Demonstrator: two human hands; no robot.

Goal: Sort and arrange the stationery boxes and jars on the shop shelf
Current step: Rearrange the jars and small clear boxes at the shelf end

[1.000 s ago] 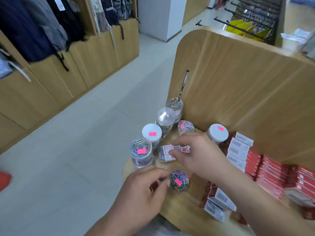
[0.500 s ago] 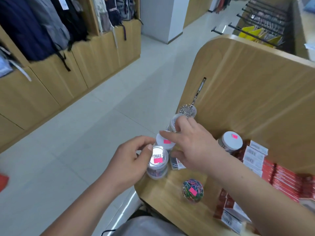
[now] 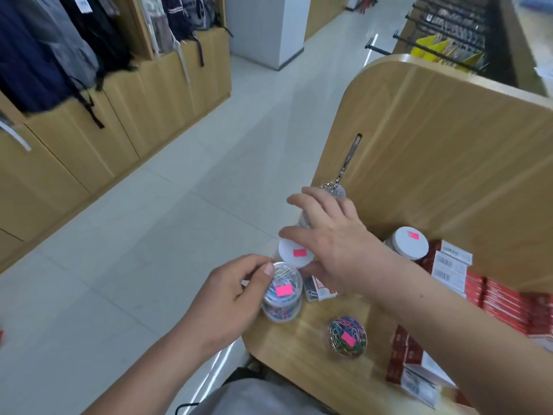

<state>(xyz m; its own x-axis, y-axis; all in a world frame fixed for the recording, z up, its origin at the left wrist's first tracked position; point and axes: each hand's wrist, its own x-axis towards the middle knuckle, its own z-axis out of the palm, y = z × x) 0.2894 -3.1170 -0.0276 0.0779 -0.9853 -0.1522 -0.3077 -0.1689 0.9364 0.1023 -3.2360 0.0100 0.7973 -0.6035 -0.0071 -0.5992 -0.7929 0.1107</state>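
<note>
Head view: L hand (image 3: 227, 298) pinches clip jar (image 3: 281, 295) at near-left edge of shelf (image 3: 299, 357). R hand (image 3: 332, 241) spread over white-lid jar (image 3: 294, 253), hiding jars behind; grip can't tell. Clip tub (image 3: 348, 338) near, red boxes (image 3: 508, 301) right.

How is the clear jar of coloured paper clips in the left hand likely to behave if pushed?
The clear jar of coloured paper clips looks packed full, so it is probably heavy for its size. Wide and flat-based, it should slide rather than tip. It stands near the edge of the shelf, so an outward push could drop it.
</note>
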